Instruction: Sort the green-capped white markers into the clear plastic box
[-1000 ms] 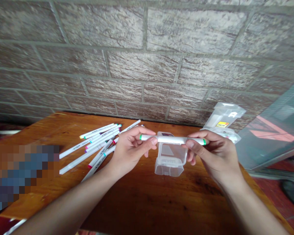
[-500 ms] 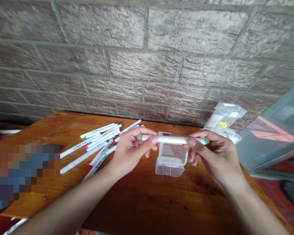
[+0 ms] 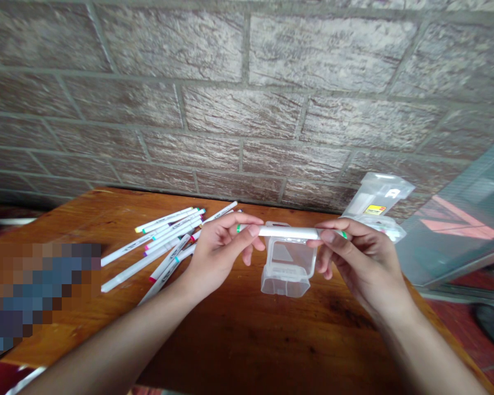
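Note:
A white marker (image 3: pixel 288 232) with green ends is held level above the table, one end in each hand. My left hand (image 3: pixel 224 247) pinches its left part between thumb and fingers. My right hand (image 3: pixel 360 255) grips the right part the same way, partly covering the green tip. Behind and below the marker, a clear plastic case (image 3: pixel 286 280) lies opened on the wooden table. To the left of my left hand is a loose pile of white markers (image 3: pixel 168 233) with coloured ends; my hand and forearm hide some of them.
At the back right stands another clear plastic case (image 3: pixel 379 203) with a yellow label, its lid raised. A brick wall (image 3: pixel 239 126) rises behind the wooden table (image 3: pixel 239 340). A glass panel (image 3: pixel 448 230) is on the right. The lower left is pixelated.
The marker has turned slightly between my fingers and sits more level, its right side a little higher. My hands have barely moved; the cases and pile are the same.

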Tool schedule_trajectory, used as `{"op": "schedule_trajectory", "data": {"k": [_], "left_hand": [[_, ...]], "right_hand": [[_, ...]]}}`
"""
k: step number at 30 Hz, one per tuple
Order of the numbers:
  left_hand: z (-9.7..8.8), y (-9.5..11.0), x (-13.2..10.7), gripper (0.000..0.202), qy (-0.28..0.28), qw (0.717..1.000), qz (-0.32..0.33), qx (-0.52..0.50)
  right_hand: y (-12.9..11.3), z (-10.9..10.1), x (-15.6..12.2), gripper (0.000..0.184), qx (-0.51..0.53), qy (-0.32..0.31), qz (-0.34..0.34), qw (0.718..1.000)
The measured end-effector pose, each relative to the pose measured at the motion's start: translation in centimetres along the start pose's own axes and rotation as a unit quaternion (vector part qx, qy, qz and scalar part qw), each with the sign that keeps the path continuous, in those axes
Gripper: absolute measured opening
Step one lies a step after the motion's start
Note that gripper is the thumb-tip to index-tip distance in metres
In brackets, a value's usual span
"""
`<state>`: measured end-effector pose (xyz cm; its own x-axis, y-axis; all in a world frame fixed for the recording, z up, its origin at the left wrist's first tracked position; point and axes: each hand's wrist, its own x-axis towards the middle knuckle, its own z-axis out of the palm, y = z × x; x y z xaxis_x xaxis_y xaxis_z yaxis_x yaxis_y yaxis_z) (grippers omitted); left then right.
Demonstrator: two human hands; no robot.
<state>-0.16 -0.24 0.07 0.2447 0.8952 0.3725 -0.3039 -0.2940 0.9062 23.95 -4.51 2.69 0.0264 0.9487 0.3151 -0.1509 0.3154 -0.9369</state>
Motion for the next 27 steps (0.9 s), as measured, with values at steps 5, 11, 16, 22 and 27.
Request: {"op": "schedule_trajectory", "data": {"k": [5,11,16,22,27], "left_hand": [[0.11,0.06,0.04,0.019,0.0,1.0,-0.005,-0.021],[0.03,0.01,-0.01,0.019,-0.002,1.0,-0.005,-0.03],[-0.09,0.01,-0.05,0.018,-0.005,0.999,-0.01,-0.042],[-0.12,0.29,-0.1,0.021,-0.007,0.997,-0.027,-0.071],[-0.18,0.3,-0.09,0.022,-0.001,0.996,-0.04,-0.085]], "right_hand": [[0.12,-0.04,0.0,0.015,0.011,0.004,0.001,1.0],[0.48,-0.1,-0.01,0.013,0.023,0.0,-0.003,1.0],[0.43,-0.18,-0.02,0.013,0.038,0.004,0.004,0.999],[0.19,-0.16,0.05,0.019,0.049,0.011,0.021,0.999],[0.0,-0.1,-0.03,0.022,0.056,0.014,0.03,0.998]]}}
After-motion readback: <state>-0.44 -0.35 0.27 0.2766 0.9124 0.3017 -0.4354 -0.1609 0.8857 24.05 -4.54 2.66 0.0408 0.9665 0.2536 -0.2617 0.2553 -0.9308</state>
